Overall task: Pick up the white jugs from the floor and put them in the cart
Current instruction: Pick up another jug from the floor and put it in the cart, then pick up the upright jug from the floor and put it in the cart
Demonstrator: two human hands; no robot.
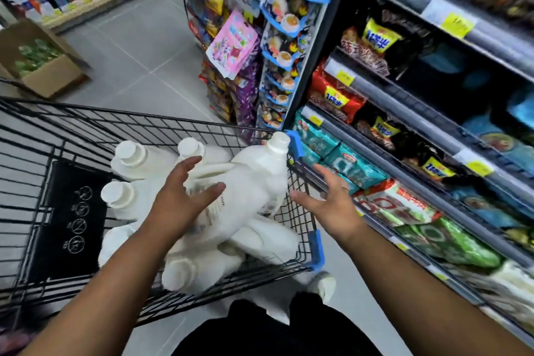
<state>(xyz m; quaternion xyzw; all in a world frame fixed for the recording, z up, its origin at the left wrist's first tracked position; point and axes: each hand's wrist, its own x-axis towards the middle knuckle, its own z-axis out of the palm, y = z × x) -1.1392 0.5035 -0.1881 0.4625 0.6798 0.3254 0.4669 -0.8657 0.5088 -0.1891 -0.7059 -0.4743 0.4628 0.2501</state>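
Observation:
Several white jugs lie piled in the black wire cart [34, 130]. The topmost white jug [254, 179] leans against the cart's right wall, its cap up by the blue corner. My left hand [182, 196] hovers over this jug with fingers spread, holding nothing. My right hand [326, 199] is open too, just outside the cart's right wall with fingers spread. Another white jug [320, 286] stands on the floor below the cart's near right corner, partly hidden by the cart and my dark clothing.
Store shelves [433, 113] full of snack packets run close along the right. A rack of hanging packets [239, 46] stands ahead of the cart. A cardboard box [40, 66] sits on the grey tiled floor at the left, with more shelves behind.

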